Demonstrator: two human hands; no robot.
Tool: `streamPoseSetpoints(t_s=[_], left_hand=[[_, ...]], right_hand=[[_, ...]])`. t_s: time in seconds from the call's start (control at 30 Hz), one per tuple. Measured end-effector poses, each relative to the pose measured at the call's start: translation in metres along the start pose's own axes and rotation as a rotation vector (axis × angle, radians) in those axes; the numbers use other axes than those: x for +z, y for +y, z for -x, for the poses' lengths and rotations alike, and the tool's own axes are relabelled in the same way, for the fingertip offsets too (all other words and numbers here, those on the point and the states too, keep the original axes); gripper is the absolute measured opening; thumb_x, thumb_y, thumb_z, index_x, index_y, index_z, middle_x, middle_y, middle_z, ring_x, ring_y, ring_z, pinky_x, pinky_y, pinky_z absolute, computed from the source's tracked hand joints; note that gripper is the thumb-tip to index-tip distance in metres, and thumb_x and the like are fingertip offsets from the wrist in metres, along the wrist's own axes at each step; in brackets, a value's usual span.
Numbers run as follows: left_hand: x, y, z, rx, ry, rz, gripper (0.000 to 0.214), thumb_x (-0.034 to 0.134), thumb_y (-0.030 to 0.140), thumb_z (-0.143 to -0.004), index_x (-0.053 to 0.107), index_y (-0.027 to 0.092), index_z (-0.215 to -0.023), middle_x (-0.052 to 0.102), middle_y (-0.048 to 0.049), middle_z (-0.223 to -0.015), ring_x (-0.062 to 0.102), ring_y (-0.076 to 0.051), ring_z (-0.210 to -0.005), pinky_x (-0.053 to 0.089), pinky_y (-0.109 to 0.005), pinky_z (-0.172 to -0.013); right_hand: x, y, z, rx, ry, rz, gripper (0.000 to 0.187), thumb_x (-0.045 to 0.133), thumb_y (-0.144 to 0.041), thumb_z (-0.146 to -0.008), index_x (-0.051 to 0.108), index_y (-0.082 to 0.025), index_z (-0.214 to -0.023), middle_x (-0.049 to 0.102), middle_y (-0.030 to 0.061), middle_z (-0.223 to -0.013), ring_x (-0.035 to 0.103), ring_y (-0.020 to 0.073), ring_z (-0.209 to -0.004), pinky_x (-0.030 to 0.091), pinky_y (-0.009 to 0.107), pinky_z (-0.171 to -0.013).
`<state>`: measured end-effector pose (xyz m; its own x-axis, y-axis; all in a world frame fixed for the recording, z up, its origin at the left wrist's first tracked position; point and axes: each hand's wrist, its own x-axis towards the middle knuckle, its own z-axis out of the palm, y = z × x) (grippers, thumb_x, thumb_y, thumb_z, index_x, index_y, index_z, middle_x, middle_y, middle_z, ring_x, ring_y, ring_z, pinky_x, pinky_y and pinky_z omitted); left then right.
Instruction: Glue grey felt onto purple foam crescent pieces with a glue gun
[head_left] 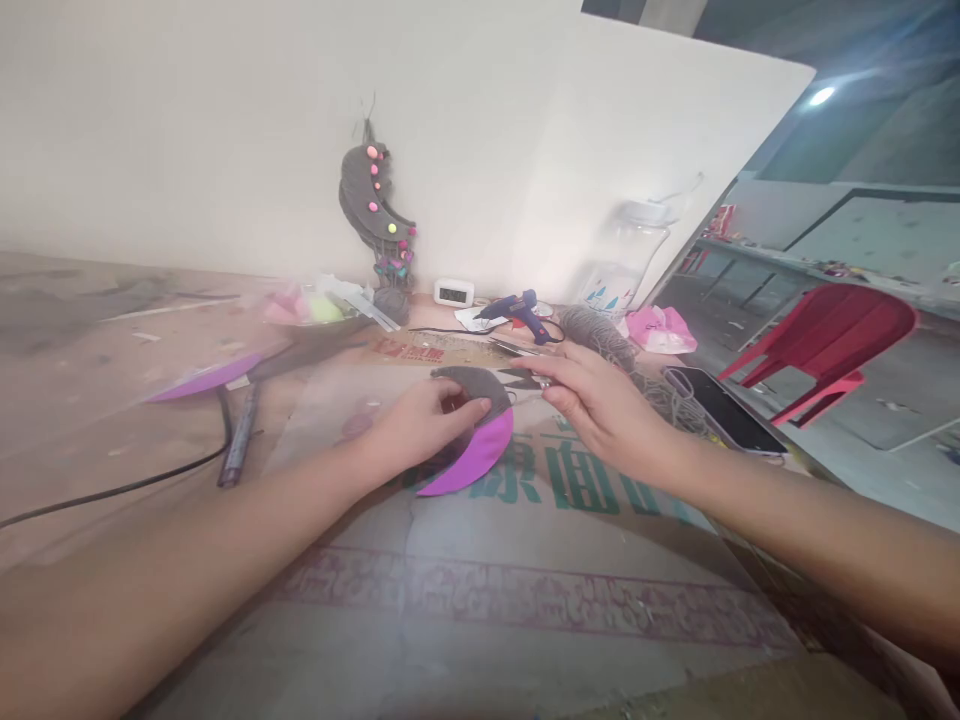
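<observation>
The purple-and-grey crescent point(480, 452) sits above the printed sheet point(337, 650), pinched in our left hand point(424, 425). Our right hand point(600, 395) grips scissors point(516, 347) near its grey edge; we seem to be trimming. The next cut would call for holding that edge steady. Beyond, a glue gun point(517, 307) lies on the counter point(165, 430).

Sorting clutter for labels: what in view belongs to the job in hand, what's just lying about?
In the job:
purple-and-grey crescent, in the left hand
scissors, in the right hand
probably grey yarn, glue gun

Seemingly just lying about:
phone
clock
bottle
pink bag
</observation>
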<state>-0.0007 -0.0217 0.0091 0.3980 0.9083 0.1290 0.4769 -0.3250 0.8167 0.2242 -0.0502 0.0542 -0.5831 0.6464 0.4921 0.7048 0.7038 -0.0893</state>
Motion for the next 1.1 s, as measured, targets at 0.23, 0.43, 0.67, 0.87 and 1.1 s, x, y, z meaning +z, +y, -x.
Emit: streamPoseSetpoints(t_s=[0.23, 0.43, 0.67, 0.87, 1.1], left_hand=[[-0.002, 0.0, 0.0, -0.045, 0.02, -0.047, 0.044, 0.05, 0.059, -0.076, 0.055, 0.017, -0.063, 0.052, 0.0004, -0.057, 0.046, -0.013, -0.052, 0.028, -0.026, -0.047], [-0.002, -0.001, -0.001, -0.091, -0.001, -0.048, 0.045, 0.049, 0.061, -0.077, 0.061, 0.018, -0.072, 0.057, -0.0006, -0.066, 0.049, -0.015, -0.057, 0.033, -0.027, -0.05], [-0.003, -0.002, -0.001, -0.087, -0.023, -0.041, 0.046, 0.047, 0.062, -0.078, 0.062, 0.018, -0.075, 0.061, -0.0018, -0.071, 0.051, -0.016, -0.059, 0.034, -0.027, -0.051], [-0.004, -0.002, -0.001, -0.086, -0.041, -0.017, 0.044, 0.049, 0.061, -0.077, 0.062, 0.019, -0.075, 0.061, -0.0014, -0.07, 0.053, -0.016, -0.062, 0.036, -0.027, -0.053], [-0.005, -0.005, -0.001, -0.102, -0.042, 0.061, 0.043, 0.053, 0.059, -0.075, 0.062, 0.017, -0.074, 0.059, -0.0019, -0.069, 0.051, -0.015, -0.059, 0.036, -0.026, -0.05]], right_hand=[[0.025, 0.025, 0.027, -0.023, 0.045, 0.1, 0.031, 0.039, -0.029, -0.096, 0.056, -0.017, -0.119, 0.06, 0.0092, -0.091, 0.055, 0.0196, -0.081, 0.045, 0.032, -0.072], [0.029, 0.028, 0.028, -0.059, 0.046, 0.121, 0.031, 0.039, -0.029, -0.096, 0.058, -0.017, -0.117, 0.059, 0.0082, -0.086, 0.054, 0.0192, -0.078, 0.044, 0.031, -0.07], [0.029, 0.026, 0.026, -0.066, 0.021, 0.14, 0.031, 0.039, -0.028, -0.096, 0.06, -0.015, -0.115, 0.058, 0.0081, -0.083, 0.053, 0.0187, -0.078, 0.042, 0.03, -0.069], [0.031, 0.029, 0.027, -0.087, 0.034, 0.13, 0.03, 0.041, -0.027, -0.095, 0.06, -0.014, -0.115, 0.058, 0.0078, -0.083, 0.053, 0.0182, -0.077, 0.042, 0.03, -0.068], [0.03, 0.028, 0.028, -0.092, 0.03, 0.101, 0.029, 0.042, -0.026, -0.095, 0.06, -0.015, -0.115, 0.059, 0.0077, -0.085, 0.053, 0.0178, -0.078, 0.043, 0.03, -0.07]])
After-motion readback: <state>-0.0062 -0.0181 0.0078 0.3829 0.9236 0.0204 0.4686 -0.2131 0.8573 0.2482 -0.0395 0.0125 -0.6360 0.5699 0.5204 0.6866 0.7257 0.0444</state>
